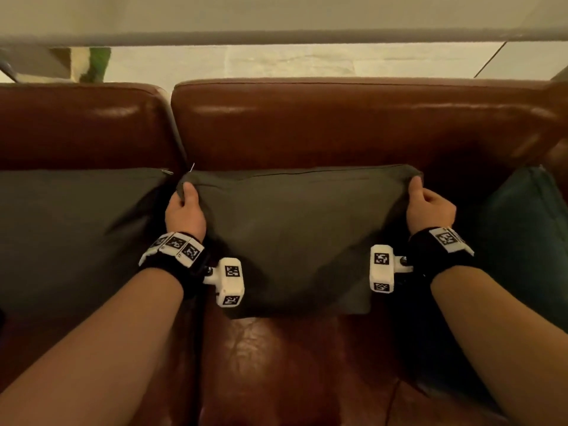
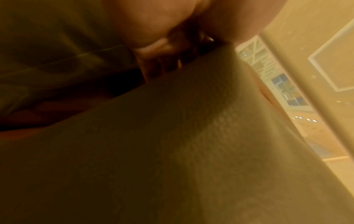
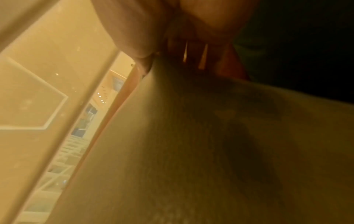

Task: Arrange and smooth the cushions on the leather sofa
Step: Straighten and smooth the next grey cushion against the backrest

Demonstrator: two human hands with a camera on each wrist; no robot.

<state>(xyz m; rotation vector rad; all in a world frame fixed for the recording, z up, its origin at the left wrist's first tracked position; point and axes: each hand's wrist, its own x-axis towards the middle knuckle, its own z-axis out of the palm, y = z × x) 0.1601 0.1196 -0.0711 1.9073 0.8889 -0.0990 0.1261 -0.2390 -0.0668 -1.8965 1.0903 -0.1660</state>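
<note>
Grey-green middle cushion (image 1: 295, 235) is pinched at its top corners by left hand (image 1: 184, 210) and right hand (image 1: 430, 207), mid-placement; next likely seating it against the leather sofa (image 1: 338, 130) behind the grip.

sofa (image 1: 338, 124): brown glossy leather, two backrest sections, narrow gap between | behind sofa: pale glass panel (image 1: 276, 63) under a grey horizontal rail (image 1: 276, 36) | beyond sofa's far-left corner: blurred green shape (image 1: 98, 61) | light: dim, warm yellow, soft highlights on backrest tops
</note>
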